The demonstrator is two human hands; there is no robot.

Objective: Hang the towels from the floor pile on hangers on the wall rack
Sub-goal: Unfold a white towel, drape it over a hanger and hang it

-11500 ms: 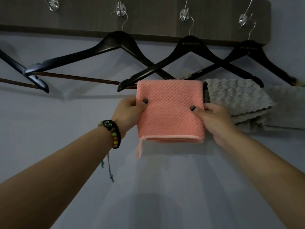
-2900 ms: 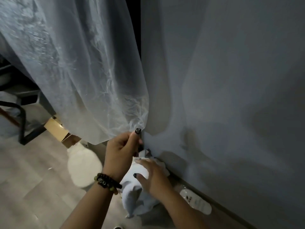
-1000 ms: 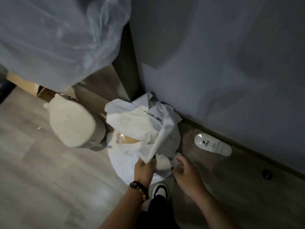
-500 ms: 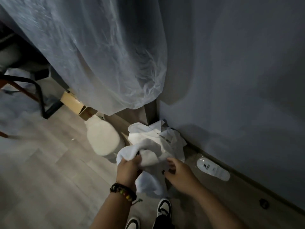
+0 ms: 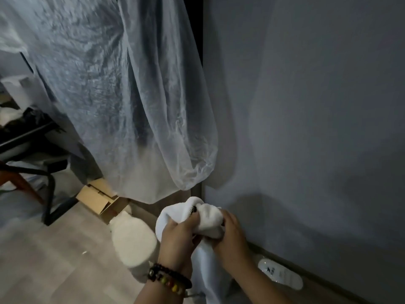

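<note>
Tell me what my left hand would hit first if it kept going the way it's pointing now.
Beyond the white towel it holds, your left hand points up and away toward the hanging sheer curtain, probably its lower edge; depth is unclear.

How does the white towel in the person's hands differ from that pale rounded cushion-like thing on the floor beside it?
The white towel is bunched and gripped by the left hand and right hand, lifted off the floor; the pale rounded cushion-like object lies on the wooden floor, untouched. The towel is creased, with a tail hanging down; the object is smooth and rounded. The towel looks whiter, the object creamier. Both look soft.
</note>
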